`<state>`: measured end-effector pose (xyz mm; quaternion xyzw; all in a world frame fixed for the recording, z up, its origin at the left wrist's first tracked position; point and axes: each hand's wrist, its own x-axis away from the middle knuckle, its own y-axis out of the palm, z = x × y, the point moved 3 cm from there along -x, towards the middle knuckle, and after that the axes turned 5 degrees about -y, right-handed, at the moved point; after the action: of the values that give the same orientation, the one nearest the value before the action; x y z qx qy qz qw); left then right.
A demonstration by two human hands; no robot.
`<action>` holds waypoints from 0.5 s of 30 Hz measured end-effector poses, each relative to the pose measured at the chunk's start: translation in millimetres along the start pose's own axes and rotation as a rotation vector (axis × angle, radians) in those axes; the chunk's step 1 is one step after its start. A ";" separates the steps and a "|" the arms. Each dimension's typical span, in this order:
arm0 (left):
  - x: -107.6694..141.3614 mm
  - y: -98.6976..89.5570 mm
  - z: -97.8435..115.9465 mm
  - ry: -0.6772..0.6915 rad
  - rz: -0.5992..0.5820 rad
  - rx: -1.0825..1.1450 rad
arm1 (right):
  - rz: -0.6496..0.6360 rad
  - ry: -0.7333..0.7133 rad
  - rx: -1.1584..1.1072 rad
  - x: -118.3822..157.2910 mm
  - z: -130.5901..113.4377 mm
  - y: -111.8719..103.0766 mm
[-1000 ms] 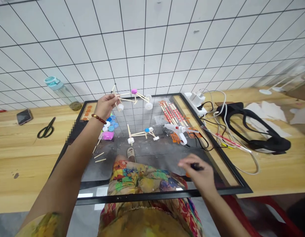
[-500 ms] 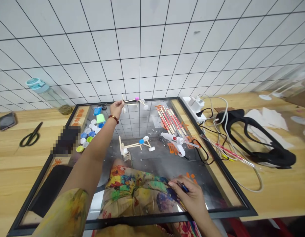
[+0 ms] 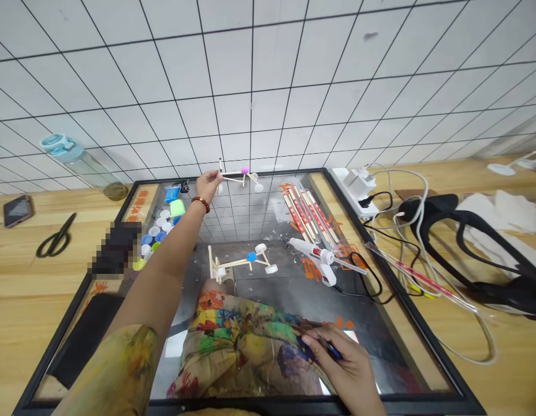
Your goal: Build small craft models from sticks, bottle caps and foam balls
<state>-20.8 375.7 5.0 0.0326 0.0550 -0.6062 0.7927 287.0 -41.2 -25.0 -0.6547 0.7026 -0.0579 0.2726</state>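
Observation:
At the far edge of the glass panel [image 3: 268, 312], my left hand [image 3: 208, 186] pinches the left end of a stick frame with a pink cap [image 3: 245, 171] and white wheels. A similar stick frame with a blue cap [image 3: 251, 256] and white wheels rests nearer on the glass. Low at the right, my right hand [image 3: 346, 361] has its fingers closed round a slim dark-blue object, perhaps a pen. The white glue gun [image 3: 313, 251] lies on the glass beyond it, beside red-wrapped sticks [image 3: 309, 214].
Bottle caps [image 3: 154, 231] and a blue packet [image 3: 172, 194] lie left of my forearm. Scissors [image 3: 55, 237], a phone [image 3: 17, 211] and a bottle [image 3: 84, 164] are farther left. Cables, a power strip [image 3: 352, 193] and a black headset frame [image 3: 471, 242] crowd the right.
The view has shifted slightly, so items on the right appear farther right. My left hand still holds the pink-capped frame, and my right hand keeps its grip.

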 end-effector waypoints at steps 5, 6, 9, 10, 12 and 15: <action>4.5 -12.1 6.3 -0.005 -0.001 -0.015 | 0.003 -0.003 0.005 0.9 3.2 -0.4; 5.3 -16.7 8.5 -0.001 0.026 -0.018 | 0.003 -0.002 0.003 0.9 3.4 -0.4; 8.7 -33.0 16.5 0.006 0.131 -0.024 | 0.012 -0.008 -0.007 0.5 2.6 -0.8; 10.5 -38.1 19.5 0.007 0.155 -0.039 | 0.014 -0.012 -0.008 0.5 2.3 -0.9; 15.1 -45.9 25.5 0.011 0.170 -0.120 | 0.006 -0.012 -0.010 0.8 2.2 -0.6; 23.4 -49.0 30.1 0.001 0.130 -0.286 | -0.022 0.003 -0.005 1.8 3.7 0.4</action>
<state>-60.5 336.9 32.6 -0.0766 0.1390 -0.5397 0.8267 288.3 -41.8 -28.8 -0.6630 0.6959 -0.0603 0.2692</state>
